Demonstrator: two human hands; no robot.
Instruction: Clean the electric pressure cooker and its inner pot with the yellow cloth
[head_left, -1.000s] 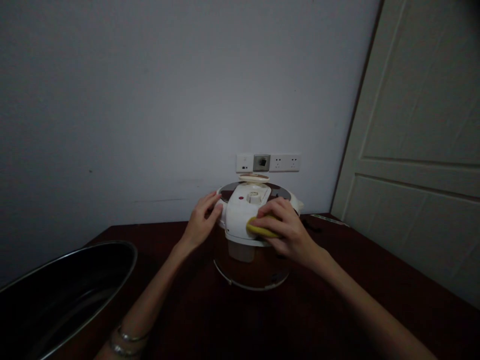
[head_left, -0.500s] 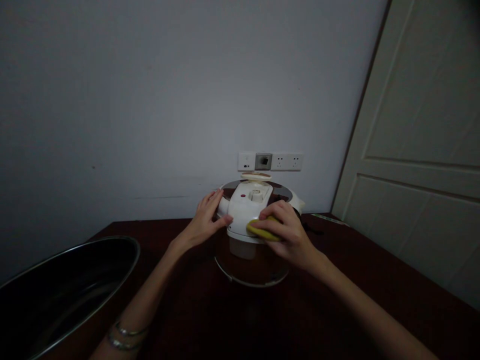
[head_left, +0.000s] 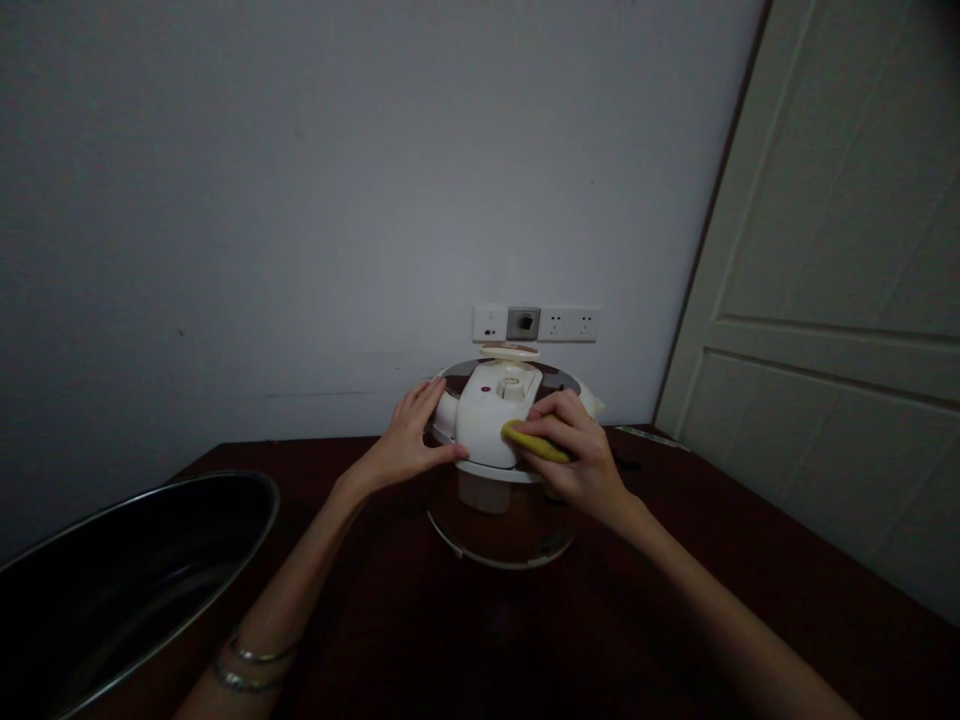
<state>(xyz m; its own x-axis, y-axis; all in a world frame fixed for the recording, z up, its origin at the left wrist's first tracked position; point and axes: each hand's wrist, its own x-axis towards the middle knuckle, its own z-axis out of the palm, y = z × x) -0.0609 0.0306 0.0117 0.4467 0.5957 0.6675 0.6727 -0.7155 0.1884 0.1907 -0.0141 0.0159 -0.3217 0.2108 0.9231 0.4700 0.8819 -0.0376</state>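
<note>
A brown electric pressure cooker [head_left: 501,520] with a white lid handle [head_left: 491,415] stands on the dark wooden table [head_left: 465,640], close to the wall. My left hand [head_left: 409,440] lies against the left side of the lid, fingers stretched along it and thumb on the handle's front. My right hand [head_left: 574,455] is closed on a yellow sponge [head_left: 534,442] and presses it against the right side of the white handle.
A large steel basin [head_left: 127,590] sits at the table's left front. A strip of wall sockets [head_left: 536,323] is behind the cooker. A white door [head_left: 832,330] stands to the right. Small dark items lie behind the cooker on the right.
My right hand has slid the sponge up and to the right along the handle's side. My left thumb has moved forward onto the handle's front.
</note>
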